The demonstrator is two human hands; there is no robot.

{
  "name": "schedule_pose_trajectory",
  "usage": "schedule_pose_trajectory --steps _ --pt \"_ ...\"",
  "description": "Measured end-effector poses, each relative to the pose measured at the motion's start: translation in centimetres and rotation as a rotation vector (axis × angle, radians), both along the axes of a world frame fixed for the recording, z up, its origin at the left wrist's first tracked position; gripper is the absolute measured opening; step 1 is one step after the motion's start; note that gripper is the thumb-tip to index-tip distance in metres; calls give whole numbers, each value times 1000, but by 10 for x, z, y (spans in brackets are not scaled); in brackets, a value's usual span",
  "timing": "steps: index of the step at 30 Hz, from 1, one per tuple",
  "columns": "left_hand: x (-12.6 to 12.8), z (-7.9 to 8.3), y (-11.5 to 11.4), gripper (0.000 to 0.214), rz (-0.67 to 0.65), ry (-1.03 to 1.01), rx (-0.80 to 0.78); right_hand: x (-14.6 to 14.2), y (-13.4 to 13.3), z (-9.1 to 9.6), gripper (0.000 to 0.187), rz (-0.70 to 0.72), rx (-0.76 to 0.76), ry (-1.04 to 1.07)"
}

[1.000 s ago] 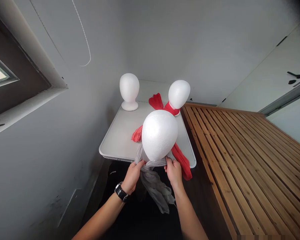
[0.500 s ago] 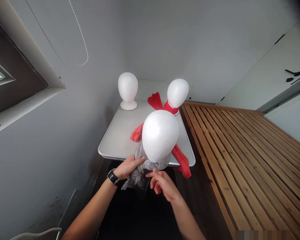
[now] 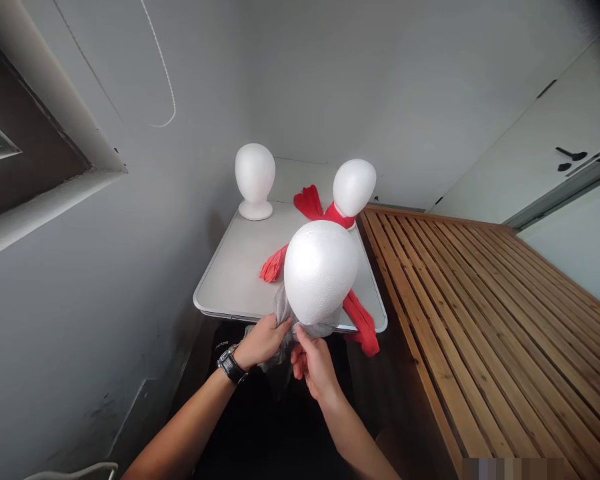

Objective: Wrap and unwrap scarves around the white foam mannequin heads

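A white foam mannequin head [image 3: 321,270] stands at the table's near edge, with a thin grey scarf [image 3: 282,303] wrapped around its neck. My left hand [image 3: 266,340], a black-strapped watch on its wrist, is closed on the scarf at the front left of the neck. Close beside it, my right hand [image 3: 314,360] has its thumb up against the scarf below the head and its other fingers curled in. Part of the scarf hangs down behind both hands. Whatever lies between the right fingers is mostly hidden.
A bare foam head [image 3: 255,177] stands at the table's [image 3: 225,280] back left. Another foam head [image 3: 354,187], tilted, wears a red scarf [image 3: 307,202] at the back right. Red cloth [image 3: 363,323] hangs over the front right edge. A slatted wooden bed frame [image 3: 460,300] lies to the right.
My right hand has moved left and up to the scarf, and its pointing forefinger has curled in. My left hand has shifted slightly and turned over the scarf's front.
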State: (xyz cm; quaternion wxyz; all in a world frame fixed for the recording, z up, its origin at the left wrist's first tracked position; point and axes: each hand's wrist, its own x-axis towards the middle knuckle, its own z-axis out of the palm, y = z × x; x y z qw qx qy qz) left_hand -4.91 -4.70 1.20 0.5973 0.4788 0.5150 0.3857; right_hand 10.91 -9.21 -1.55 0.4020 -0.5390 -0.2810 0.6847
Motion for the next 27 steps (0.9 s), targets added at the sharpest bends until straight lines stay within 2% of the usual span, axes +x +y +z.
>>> schedule_pose_trajectory --steps 3,8,13,15,21,24,27 --pt "1 -3 1 35 -97 139 93 -5 3 -4 59 -163 29 -55" --pt "-9 -12 9 40 17 119 -11 14 6 -8 44 -429 75 -54" --pt "-27 -14 14 35 149 155 34 49 5 -10 23 -647 89 12" --pt "-32 -13 15 35 156 123 -4 62 8 -11 19 -678 115 79" --pt "-31 -9 24 32 195 38 -31 81 26 -5 35 -690 199 335" --pt "-31 -6 32 34 215 -15 -78 91 35 0 27 -664 179 412" --pt "-38 -4 39 33 295 -53 -117 115 42 1 12 -638 180 452"
